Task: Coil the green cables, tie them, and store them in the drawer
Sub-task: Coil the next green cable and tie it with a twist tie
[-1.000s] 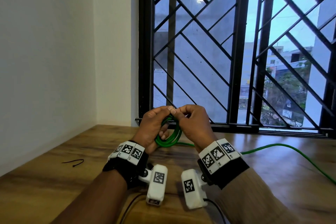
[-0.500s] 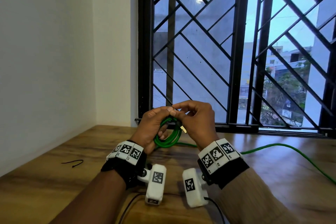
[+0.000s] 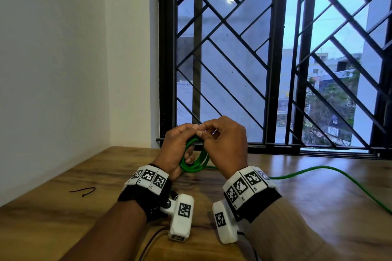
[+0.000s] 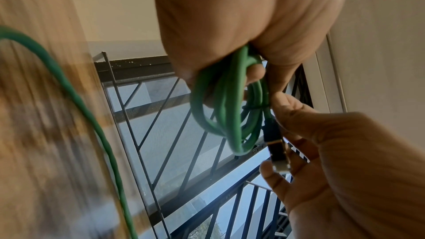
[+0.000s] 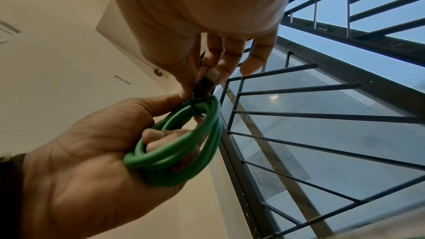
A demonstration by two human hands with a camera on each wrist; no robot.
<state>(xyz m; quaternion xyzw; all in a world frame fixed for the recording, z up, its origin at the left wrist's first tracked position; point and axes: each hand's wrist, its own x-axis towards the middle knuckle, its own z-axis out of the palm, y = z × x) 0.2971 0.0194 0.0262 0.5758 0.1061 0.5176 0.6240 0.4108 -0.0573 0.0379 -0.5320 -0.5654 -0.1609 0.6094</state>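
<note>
My left hand [image 3: 180, 148] grips a small coil of green cable [image 3: 194, 162] above the wooden table, with its fingers through the loops [image 5: 174, 150]. A thin black tie [image 4: 255, 106] wraps the coil at the top. My right hand [image 3: 224, 140] is against the left one and pinches at the coil's top by the tie, with the cable's dark plug [image 4: 277, 154] lying between its fingers [image 5: 208, 81]. A second green cable [image 3: 331, 172] lies loose on the table to the right, trailing off the right edge.
A loose black tie [image 3: 83, 190] lies on the wooden table [image 3: 63, 218] at the left. A barred window [image 3: 265, 59] stands right behind the hands, a white wall [image 3: 53, 70] at the left. No drawer is in view.
The hands have stayed together in one place. The right hand's fingers have shifted at the top of the coil, and the plug that stuck out below them is now hidden in the head view.
</note>
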